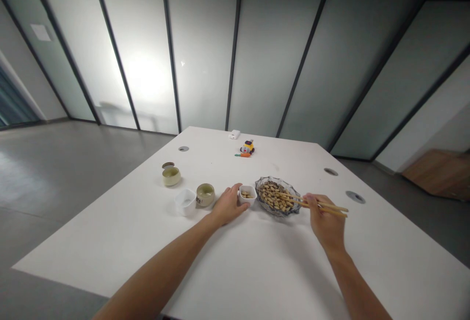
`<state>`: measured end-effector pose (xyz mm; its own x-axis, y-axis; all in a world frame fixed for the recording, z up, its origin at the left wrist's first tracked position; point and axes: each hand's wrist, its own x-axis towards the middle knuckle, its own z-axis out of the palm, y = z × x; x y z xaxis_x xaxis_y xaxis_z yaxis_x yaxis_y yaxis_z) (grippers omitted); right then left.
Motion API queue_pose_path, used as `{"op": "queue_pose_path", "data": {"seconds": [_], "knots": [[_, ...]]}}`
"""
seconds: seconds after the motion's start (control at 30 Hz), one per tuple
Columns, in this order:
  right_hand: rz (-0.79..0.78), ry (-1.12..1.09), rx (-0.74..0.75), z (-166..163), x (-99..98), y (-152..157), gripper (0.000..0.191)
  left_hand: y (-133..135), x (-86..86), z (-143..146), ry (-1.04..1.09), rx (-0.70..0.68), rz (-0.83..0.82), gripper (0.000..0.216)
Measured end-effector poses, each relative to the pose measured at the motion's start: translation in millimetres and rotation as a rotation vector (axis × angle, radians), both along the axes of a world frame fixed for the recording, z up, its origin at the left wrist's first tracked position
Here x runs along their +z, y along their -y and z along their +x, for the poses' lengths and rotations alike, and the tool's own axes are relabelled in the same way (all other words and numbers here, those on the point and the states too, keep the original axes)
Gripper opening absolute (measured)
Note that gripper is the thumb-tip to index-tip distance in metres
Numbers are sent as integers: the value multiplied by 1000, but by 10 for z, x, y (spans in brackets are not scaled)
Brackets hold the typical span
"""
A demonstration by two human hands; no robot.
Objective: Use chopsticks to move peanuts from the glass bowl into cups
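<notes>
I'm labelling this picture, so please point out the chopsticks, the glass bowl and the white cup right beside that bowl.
Chopsticks [333, 206]: head view, on the upper stick, toward its right end.
Glass bowl [264, 205]: head view, on its near-left wall.
White cup [248, 203]: head view, on its near wall.

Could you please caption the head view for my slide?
Left hand holding a white cup, right hand holding chopsticks over a bowl.
</notes>
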<state>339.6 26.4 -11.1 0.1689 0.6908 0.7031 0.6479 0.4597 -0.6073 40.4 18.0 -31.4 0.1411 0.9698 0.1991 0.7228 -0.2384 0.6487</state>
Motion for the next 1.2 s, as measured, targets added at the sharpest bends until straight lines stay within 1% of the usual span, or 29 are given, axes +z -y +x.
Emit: {"op": "queue_pose_path", "data": {"seconds": [0.1,0.17,0.3,0.43,0.53,0.6,0.7,0.83,0.93,1.0,1.1,1.17,1.2], "knots": [[5,45,39,-6,-7,-5,55,3,7,6,-7,-3,6,65],[-11,38,46,-10,-10,-6,55,2,5,6,-7,0,6,65],[-33,-9,-6,2,-13,-12,57,-6,-14,-3,-2,0,5,66],[-50,-57,-59,33,-18,-27,63,-14,-28,-7,7,-6,-1,67],[-79,-128,-63,34,-29,-31,65,-19,-30,-4,5,-3,1,67],[-113,-224,-15,9,-37,-24,62,-24,-36,-4,8,2,6,66],[-148,-378,104,-74,-52,4,54,-34,-64,-15,10,-6,24,62],[-144,-506,258,-244,-95,60,46,-45,-110,-39,1,-14,45,61],[-189,-527,352,-360,-145,100,42,-42,-116,-47,0,-17,55,60],[-230,-494,375,-397,-164,115,41,-37,-108,-48,3,-20,57,60],[-217,-479,332,-355,-133,108,45,-34,-93,-46,7,-22,58,59],[-152,-439,227,-261,-75,87,49,-34,-85,-45,8,-22,58,58],[-109,-381,154,-200,-40,75,51,-34,-82,-44,7,-21,56,59]]}}
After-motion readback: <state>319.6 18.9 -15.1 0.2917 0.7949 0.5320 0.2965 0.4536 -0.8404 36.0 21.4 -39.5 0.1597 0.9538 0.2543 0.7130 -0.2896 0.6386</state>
